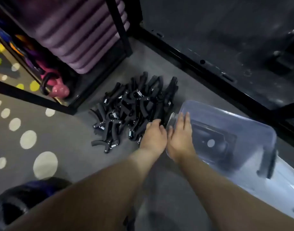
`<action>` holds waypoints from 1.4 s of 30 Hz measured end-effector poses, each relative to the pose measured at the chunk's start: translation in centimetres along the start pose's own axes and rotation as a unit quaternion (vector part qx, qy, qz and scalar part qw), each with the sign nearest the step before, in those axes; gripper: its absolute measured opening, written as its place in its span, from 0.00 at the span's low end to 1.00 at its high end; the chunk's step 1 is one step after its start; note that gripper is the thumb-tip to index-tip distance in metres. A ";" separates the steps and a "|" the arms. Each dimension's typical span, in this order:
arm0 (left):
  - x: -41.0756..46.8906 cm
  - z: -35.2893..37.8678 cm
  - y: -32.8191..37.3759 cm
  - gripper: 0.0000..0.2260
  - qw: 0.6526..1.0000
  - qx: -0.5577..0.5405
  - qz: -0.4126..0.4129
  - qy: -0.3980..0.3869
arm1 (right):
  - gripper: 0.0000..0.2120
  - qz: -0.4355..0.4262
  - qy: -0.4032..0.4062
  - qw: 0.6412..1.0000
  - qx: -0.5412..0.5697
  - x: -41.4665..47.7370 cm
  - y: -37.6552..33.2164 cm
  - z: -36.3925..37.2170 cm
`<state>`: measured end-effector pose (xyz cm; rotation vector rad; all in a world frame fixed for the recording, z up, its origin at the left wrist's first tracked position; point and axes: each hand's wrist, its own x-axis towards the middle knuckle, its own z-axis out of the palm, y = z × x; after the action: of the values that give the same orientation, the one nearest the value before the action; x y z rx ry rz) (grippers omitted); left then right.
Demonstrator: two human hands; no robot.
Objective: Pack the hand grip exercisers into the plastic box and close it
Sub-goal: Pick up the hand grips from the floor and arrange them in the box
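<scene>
Grey floor (pixel 96 164), pale dots on its left part. Black metal rack (pixel 121 30), upper left, holding stacked purple mats (pixel 79 39). Plastic box (pixel 242 124), clear and bluish, on the floor at right with a black latch (pixel 267 164) on its near end. Hand grip exercisers (pixel 129 110), black with steel springs, heaped on the floor between rack and box, none visibly inside the box. Left grip (pixel 153 137), a bare hand, fingers clenched round exercisers at the heap's near edge. Right grip (pixel 180 137), released, straight fingers resting on the box's left corner. Pink kettlebell (pixel 59 91) on the rack's bottom shelf.
</scene>
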<state>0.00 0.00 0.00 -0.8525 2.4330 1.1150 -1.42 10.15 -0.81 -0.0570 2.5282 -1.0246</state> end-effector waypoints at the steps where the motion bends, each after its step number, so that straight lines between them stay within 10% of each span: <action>1: 1.0 0.5 -0.2 0.18 1.000 -0.001 0.014 -0.003 | 0.29 -0.017 0.009 1.000 0.008 0.6 0.4 0.6; 10: 4.2 1.8 -1.4 0.16 0.955 0.206 0.212 -0.029 | 0.34 -0.127 0.022 0.991 0.044 1.8 3.6 2.9; 18: 0.7 -1.4 0.9 0.15 0.910 0.355 0.176 -0.126 | 0.34 -0.088 -0.029 0.995 -0.041 0.0 2.1 2.4; 26: -5.7 -6.3 -0.3 0.14 0.863 0.463 0.191 -0.058 | 0.35 -0.085 -0.102 0.984 -0.115 -3.5 2.8 3.1; 42: -5.1 -10.3 -2.8 0.16 0.882 0.436 0.174 -0.043 | 0.32 -0.086 -0.080 0.973 -0.199 -3.3 2.5 3.9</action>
<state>5.22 -7.41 7.63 -0.0729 2.6448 0.0391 3.38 10.03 -3.80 -0.4617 2.5700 -0.5303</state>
